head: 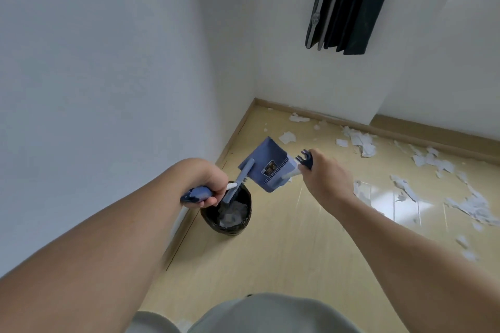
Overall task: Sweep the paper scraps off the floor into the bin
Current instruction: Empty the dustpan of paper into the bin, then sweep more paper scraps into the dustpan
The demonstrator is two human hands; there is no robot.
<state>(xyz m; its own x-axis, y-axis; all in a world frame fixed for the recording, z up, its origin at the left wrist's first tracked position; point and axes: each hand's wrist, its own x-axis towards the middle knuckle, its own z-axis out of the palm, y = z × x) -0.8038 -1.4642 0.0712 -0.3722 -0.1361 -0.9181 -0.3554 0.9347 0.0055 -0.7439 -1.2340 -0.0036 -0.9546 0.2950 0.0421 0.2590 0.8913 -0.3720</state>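
Black-lined bin [238,227] by the wall holds grey-white paper. Left hand [209,184] grips a blue brush [238,182] over it; right hand [323,173] grips the tilted dustpan [266,163]. Paper scraps [362,143] litter the floor [284,251] along the far skirting.

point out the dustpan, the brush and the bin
dustpan [266,163]: head view, on its blue back panel
brush [244,173]: head view, on its blue head above the bristles
bin [244,224]: head view, on its black-lined rim

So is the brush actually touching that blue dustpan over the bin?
Touching. The head view shows the brush lying against the tilted dustpan's lower left edge, above the bin.
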